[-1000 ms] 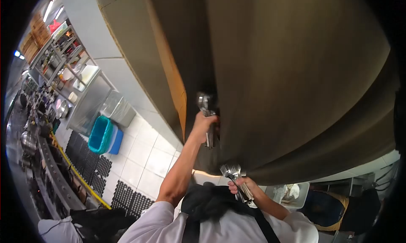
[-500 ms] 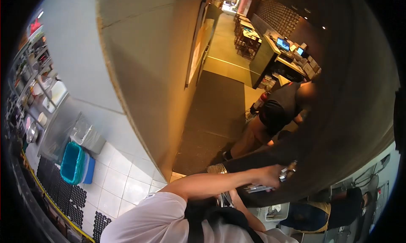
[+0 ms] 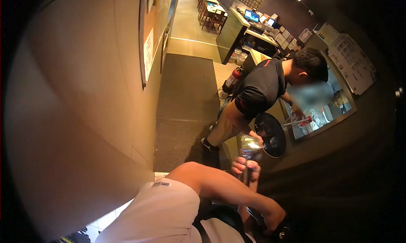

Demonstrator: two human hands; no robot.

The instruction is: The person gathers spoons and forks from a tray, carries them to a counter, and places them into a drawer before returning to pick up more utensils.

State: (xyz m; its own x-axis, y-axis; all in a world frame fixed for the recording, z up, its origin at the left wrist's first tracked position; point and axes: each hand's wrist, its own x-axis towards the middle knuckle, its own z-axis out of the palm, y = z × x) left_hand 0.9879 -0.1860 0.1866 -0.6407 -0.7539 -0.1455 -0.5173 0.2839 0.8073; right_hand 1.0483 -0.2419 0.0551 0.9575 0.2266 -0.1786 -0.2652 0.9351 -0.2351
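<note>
My right hand (image 3: 245,167) is closed around a bundle of metal forks (image 3: 248,144), held upright with the tines catching the light. My left arm in a white sleeve reaches across my chest to the lower right. There my left hand (image 3: 274,217) grips a second bundle of cutlery (image 3: 255,214), which is dark and mostly hidden. Both hands are close to my body, the right just above the left forearm.
A person in a black shirt (image 3: 260,88) stands just ahead at a serving window (image 3: 315,116), holding a round black tray (image 3: 270,135) near my forks. A dark floor mat (image 3: 186,99) runs down the corridor. The wall (image 3: 84,107) with a poster (image 3: 148,53) is on the left; a counter with screens (image 3: 249,21) is far ahead.
I have passed through the doorway from the tiled kitchen into the dim corridor. My left hand dropped from pushing the door to low at my right side. The person ahead is now close.
</note>
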